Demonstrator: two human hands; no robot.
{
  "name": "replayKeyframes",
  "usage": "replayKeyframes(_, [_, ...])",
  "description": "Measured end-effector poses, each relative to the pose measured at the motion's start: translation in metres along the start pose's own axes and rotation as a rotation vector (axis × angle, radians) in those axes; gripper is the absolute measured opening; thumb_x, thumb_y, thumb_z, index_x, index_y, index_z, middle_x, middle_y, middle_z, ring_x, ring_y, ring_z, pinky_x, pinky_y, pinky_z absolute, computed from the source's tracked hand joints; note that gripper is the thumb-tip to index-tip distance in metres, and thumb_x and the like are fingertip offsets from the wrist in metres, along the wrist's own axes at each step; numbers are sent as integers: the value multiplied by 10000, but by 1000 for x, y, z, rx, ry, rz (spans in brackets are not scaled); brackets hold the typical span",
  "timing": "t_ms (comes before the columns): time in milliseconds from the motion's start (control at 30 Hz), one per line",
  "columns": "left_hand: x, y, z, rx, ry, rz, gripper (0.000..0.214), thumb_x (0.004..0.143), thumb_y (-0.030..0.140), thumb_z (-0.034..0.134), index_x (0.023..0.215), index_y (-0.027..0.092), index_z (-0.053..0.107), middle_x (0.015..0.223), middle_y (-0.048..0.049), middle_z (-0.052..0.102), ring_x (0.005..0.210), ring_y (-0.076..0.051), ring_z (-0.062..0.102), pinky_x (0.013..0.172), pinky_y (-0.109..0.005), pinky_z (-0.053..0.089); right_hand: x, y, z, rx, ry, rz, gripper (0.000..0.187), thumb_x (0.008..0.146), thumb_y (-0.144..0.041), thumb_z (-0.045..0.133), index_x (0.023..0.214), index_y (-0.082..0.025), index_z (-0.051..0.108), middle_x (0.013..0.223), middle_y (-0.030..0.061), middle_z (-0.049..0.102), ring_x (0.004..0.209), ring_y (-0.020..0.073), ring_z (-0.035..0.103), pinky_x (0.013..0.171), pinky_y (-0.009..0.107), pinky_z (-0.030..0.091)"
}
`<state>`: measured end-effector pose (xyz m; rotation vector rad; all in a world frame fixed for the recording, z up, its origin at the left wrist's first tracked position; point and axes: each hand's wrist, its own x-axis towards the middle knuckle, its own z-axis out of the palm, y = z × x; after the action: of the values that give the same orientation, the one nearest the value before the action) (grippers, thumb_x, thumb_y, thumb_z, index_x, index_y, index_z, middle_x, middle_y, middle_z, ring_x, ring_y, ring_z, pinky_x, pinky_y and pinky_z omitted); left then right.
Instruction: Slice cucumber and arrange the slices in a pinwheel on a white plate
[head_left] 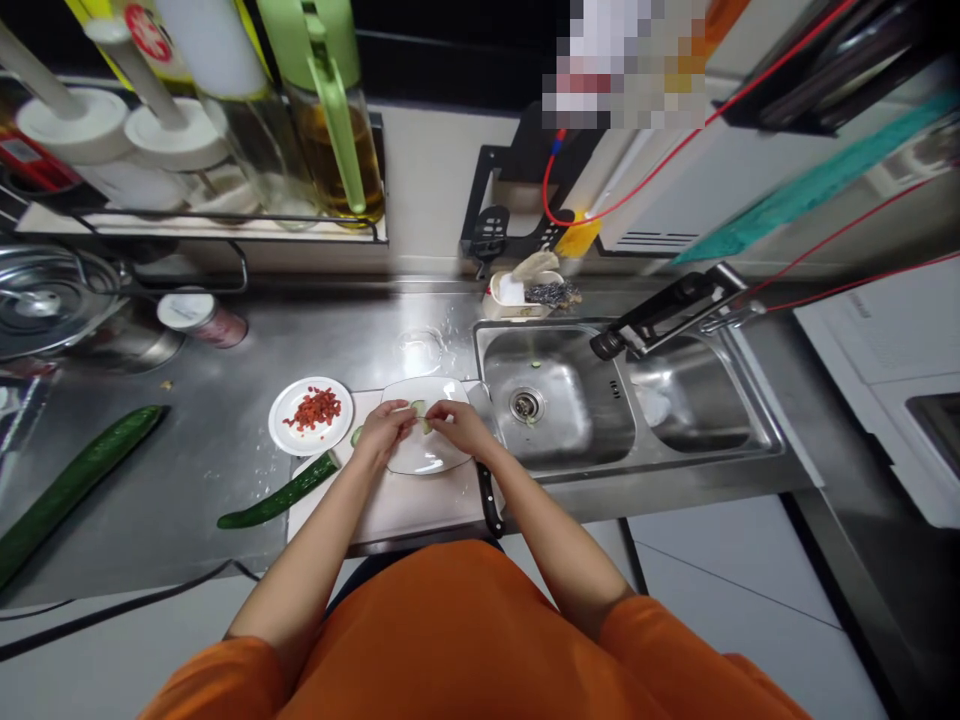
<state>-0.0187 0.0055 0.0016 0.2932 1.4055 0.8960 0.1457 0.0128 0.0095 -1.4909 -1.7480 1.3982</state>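
Observation:
Over a white square plate, my left hand pinches a thin pale-green cucumber slice. My right hand is closed at the fingertips on a small piece of cucumber beside it. The plate rests on a white cutting board. Part of another slice shows left of my left hand. A cut cucumber lies with its cut end on the board's left edge. Near my right forearm is a knife with a black handle; its blade is partly hidden.
A small white plate bears chopped red pieces. At far left lies a whole cucumber, below a lidded pot and a small jar. A double sink with a black faucet is on the right.

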Motion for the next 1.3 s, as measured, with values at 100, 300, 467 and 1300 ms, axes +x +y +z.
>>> replayKeyframes(100, [14,2,2,118,-14,75,438,566,222,751,979,139,632,611,16,625,502,-79,543,478,-179,361,9,9,2,-38,49,89,106,750,-175,580,761,-188,685,733,-18,677,695,119,569,682,228,418])
replayKeyframes(300, [37,7,3,610,53,303,267,663,267,677,916,184,701,722,-7,692,668,-135,621,653,-239,459,28,22,11,-168,167,237,129,743,-168,578,785,-191,698,694,-16,669,685,134,594,686,229,423])
replayKeyframes(467, [40,15,9,904,115,454,196,722,214,597,880,205,711,746,0,700,722,-150,618,726,-257,440,40,21,16,-257,202,291,139,738,-141,573,785,-185,697,744,9,688,731,148,602,689,229,402])
replayKeyframes(1300, [24,-20,-5,1284,-30,970,361,902,174,409,1178,163,642,1258,-128,611,1085,-254,496,980,-390,397,-23,17,43,-824,123,-60,446,931,-135,373,1358,-155,497,1399,118,492,1187,306,367,872,421,431])
